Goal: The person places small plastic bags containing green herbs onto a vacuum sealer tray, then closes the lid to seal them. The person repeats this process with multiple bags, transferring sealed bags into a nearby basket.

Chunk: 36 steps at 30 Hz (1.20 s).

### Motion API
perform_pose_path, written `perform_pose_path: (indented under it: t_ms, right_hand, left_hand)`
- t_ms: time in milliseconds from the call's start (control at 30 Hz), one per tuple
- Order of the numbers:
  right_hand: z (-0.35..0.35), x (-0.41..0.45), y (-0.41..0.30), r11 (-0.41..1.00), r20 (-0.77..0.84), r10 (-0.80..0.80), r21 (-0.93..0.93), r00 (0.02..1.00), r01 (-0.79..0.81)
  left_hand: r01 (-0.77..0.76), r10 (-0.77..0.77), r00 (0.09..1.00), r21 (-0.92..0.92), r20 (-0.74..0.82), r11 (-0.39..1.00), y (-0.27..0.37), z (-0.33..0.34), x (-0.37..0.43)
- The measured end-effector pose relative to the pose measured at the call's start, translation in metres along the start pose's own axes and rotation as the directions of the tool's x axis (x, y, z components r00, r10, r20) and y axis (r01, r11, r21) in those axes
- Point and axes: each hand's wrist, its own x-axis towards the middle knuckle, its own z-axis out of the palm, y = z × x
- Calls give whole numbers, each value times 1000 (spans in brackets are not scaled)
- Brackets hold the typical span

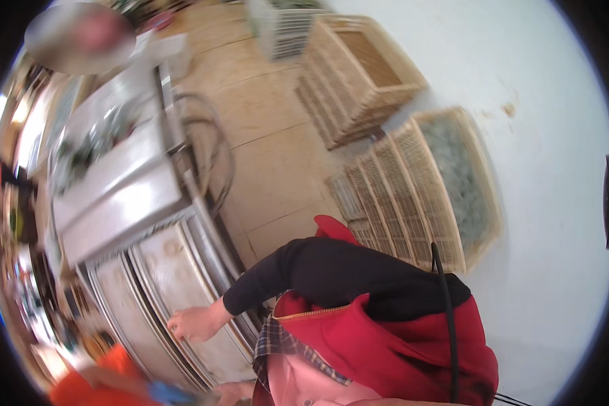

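Note:
My right hand, in a black sleeve, reaches out with curled fingers over the front of a stainless steel cabinet. Its fingertips lie near the upright edge of a sliding door; whether they grip that edge cannot be made out. Low in the picture, my left hand is partly cut off by the frame. Close to it is a blurred blue glove or cuff on a co-worker's arm. A blurred greyish patch lies between the two, and any hold on it is unclear.
Clear plastic bags with green contents lie on the steel worktop. Stacked pale plastic crates line the white wall, with another crate stack beyond. A looped hose hangs beside the worktop above tiled floor.

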Motion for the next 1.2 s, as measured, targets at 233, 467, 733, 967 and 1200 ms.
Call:
perform_pose_path:
  t_ms: [233,467,733,967,1200]
  right_hand:
    - [-152,-126,-35,987,-555,-65,-157,829,-27]
    - [-233,-419,-90,902,-957,44,-85,288,-423]
    - [-93,-717,-237,188,-829,-118,522,-546,-832]
    - [-47,-786,-264,-211,-683,112,694,-722,-689]
    - [-70,-815,-219,6,-785,84,616,-613,-788]
  left_hand:
    - [-378,403,908,-638,-115,671,286,84,43]
    - [-95,815,546,-952,193,289,532,-37,-134]
    - [291,846,-385,-919,-368,-267,623,-249,-375]
    - [5,483,-837,-887,-256,-462,643,-338,-501]
    - [-57,322,-938,-857,-130,-513,642,-356,-554]
